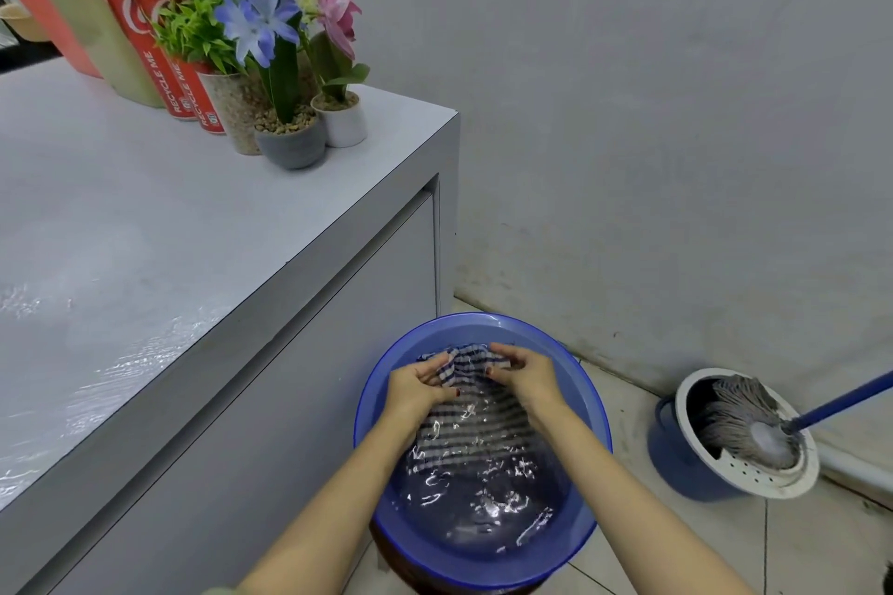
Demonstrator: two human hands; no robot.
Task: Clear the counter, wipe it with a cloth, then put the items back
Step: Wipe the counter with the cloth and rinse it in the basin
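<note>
Head view. Blue basin: round, plastic, low beside the counter, filled with rippling water. In it, a blue-and-white striped cloth, its lower part under the water, its upper edge bunched and lifted clear at the far side of the basin.

Left hand: closed on the left part of the bunched edge, fingers curled into the fabric. Right hand: closed on the right part of the same edge, thumb pressing the cloth. Both forearms reach in over the near rim.

Mop bucket: blue, on the tiled floor to the right of the basin, well apart from it, fitted with a white perforated strainer. A grey string mop head rests in the strainer; its blue handle runs off to the right.

Counter: pale grey top, wet sheen along the near left part. At its far end, grouped together: red drink cans, a tall cream and pink container behind them, and three small pots of flowers: a grey pot with a blue flower, a white pot with a pink flower, and a speckled pot with green leaves.

Grey wall behind, meeting the floor past the basin.
</note>
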